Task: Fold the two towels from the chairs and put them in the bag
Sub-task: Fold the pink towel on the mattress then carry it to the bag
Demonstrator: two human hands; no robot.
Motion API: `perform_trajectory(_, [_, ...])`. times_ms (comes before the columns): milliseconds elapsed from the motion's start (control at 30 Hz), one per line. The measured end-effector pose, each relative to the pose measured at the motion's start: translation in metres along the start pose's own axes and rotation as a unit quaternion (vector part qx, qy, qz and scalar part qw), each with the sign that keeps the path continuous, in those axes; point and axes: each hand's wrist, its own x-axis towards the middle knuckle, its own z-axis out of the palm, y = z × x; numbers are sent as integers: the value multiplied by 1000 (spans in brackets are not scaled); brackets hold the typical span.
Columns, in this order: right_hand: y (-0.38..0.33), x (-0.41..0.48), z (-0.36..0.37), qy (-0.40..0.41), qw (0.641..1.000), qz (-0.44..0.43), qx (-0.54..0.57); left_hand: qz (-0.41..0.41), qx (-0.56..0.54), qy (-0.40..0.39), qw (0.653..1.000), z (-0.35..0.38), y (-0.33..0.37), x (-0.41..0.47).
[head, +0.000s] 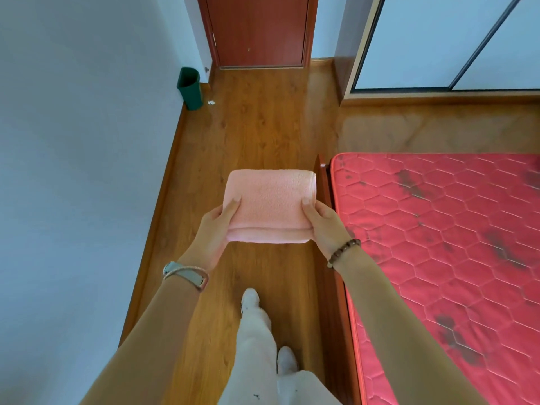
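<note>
Your left hand (214,226) and right hand (324,223) each gripped one end of the folded pink terry towel (270,206), held over the wooden floor (257,127).

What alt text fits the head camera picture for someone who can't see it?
A left hand and a right hand hold a folded pink towel between them above a wood floor. A red mattress lies to the right; a green bin stands by the left wall.

Fingers of the left hand (214,229) and right hand (324,226) lie hidden beneath the pink towel (270,206); right of the towel, the red mattress (444,235) runs past the frame.
</note>
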Motion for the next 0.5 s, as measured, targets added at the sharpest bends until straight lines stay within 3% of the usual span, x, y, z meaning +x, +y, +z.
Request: perform_trajectory(500, [-82,190,37,55,998,-9,-1,30,24,-71,997,-28,105,200])
